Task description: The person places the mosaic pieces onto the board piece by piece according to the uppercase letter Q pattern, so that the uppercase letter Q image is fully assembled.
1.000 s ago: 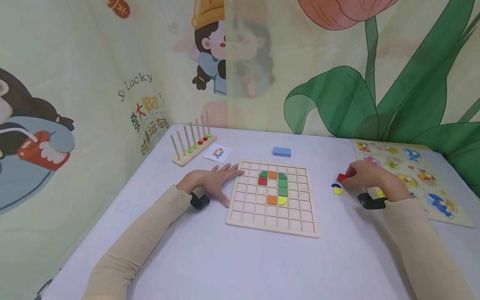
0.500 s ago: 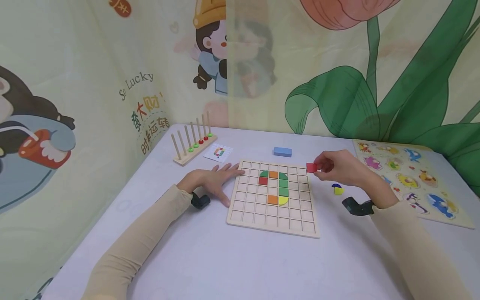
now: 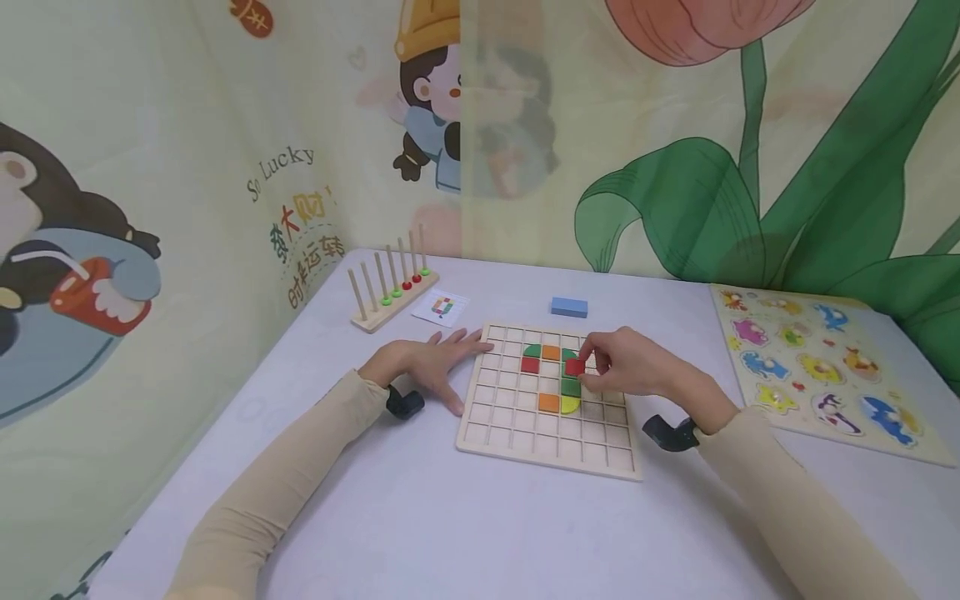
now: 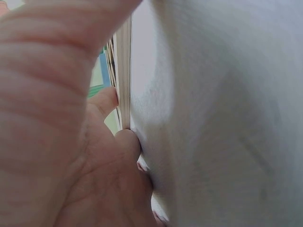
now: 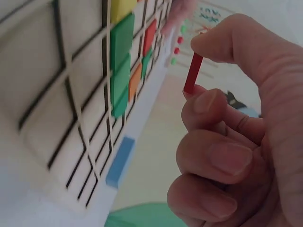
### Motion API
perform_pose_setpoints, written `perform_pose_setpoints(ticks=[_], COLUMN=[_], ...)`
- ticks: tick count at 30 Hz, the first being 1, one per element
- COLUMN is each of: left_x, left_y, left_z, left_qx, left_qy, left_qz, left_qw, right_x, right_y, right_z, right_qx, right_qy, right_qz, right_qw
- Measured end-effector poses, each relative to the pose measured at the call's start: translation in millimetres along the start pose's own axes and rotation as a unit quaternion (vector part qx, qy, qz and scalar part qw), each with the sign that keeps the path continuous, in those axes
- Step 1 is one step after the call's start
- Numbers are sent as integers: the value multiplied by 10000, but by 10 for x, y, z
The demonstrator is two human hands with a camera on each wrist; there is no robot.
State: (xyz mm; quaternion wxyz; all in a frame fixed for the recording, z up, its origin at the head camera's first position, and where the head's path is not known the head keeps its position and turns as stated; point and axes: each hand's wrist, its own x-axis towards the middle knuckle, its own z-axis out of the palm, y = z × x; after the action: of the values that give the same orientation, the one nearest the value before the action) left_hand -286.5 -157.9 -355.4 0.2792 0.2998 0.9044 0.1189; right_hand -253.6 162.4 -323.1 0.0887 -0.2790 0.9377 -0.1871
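A wooden grid board (image 3: pixel 510 433) lies on the white table, carrying several coloured tiles: green, orange, red and yellow. Spread along its left edge, my left hand (image 3: pixel 431 367) touches the board with its fingers; the left wrist view shows the fingers against the board's layered side. My right hand (image 3: pixel 633 362) pinches a red square tile (image 5: pixel 193 73) between thumb and index finger. In the right wrist view that tile stands apart from the board. Seen from the head, it covers part of the green tiles (image 3: pixel 571 387) in the right column.
A wooden peg stand (image 3: pixel 393 300) with red and green beads is at the back left, beside a pattern card (image 3: pixel 441 307). A blue block (image 3: pixel 569 307) lies behind the board. At the right is an animal puzzle board (image 3: pixel 806 362). Printed curtains hang behind.
My right hand has picked up the red tile from the table at the right and carried it left over the board. The left hand stays at the board's edge.
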Motion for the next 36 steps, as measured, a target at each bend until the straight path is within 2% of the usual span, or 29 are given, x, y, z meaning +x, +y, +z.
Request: perform_pose_setpoints(ticks=[9,19,27,36], left_x=[12,10,1,-6], left_y=[4,5,3,0], left_z=[1,1,-7,-13], left_qx=[53,30,44,57], left_qy=[15,-8,-44,-25], left_qz=[-20,21,-5,22], left_qw=[10000,10000,10000,10000], right_x=[292,421,462,465], right_y=[-250,-338,-352,-364], right_z=[212,263,287,296], right_qx=[-259,-651,-721,-644], right_qy=[-631,-682,-737,-581], right_qz=[-337,-550,-494,-726], right_qw=[9971,9940,9934,9936])
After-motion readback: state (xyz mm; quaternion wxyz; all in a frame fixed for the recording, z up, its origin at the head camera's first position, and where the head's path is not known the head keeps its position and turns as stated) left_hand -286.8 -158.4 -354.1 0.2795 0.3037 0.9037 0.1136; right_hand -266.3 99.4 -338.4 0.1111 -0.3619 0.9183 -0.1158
